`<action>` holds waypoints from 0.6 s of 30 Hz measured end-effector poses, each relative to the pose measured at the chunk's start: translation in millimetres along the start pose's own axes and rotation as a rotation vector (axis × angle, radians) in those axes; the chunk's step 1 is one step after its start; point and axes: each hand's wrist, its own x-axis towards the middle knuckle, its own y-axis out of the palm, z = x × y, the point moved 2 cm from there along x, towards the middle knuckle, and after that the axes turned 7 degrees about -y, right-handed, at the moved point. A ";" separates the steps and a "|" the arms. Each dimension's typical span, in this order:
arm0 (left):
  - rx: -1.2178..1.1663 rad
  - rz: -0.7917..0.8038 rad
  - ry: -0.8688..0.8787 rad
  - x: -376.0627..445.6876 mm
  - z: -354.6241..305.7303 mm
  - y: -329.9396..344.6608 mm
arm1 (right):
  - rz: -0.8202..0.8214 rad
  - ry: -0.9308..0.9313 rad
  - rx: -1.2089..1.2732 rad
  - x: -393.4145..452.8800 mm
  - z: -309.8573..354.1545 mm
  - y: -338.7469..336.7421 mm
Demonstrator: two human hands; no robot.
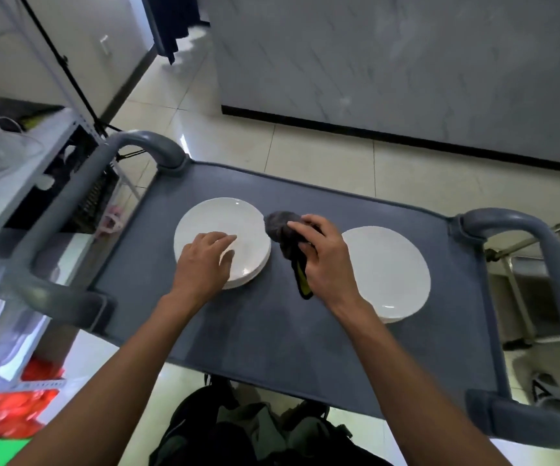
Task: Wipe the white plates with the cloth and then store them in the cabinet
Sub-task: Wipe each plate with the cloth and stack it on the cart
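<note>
on the grey cart top (272,331): left stack of white plates (238,227) under the flat, relaxed left hand (203,260); dark cloth (283,230) gripped in the right hand (322,260), between both stacks; right stack of white plates (393,267) just beside that wrist.

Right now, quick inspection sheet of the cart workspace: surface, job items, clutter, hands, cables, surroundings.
Surface: grey cart top with raised grey handles at both ends.
Job's things: left plate stack and right plate stack, both white, apart on the cart; dark cloth with a yellow edge between them.
Clutter: nothing seen on the cart top.
Hands: left hand rests with straight fingers on the left stack; right hand grips the cloth.
Cables: white cable on the shelf at left; black cord running down by the wall.
Surroundings: tiled floor, marble-look panel, dark bag under the near edge, orange items at lower left. Cabinet not identifiable.
</note>
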 end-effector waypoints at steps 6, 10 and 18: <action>-0.139 0.014 -0.367 31.2 86.7 -19.2 | 0.096 -0.066 -0.036 37.9 36.3 64.4; -0.291 0.077 -0.514 42.7 117.8 -21.8 | 0.159 -0.078 -0.072 60.1 47.4 103.3; -0.361 0.126 -0.502 55.8 115.5 -14.7 | 0.285 -0.062 -0.231 77.5 53.1 156.6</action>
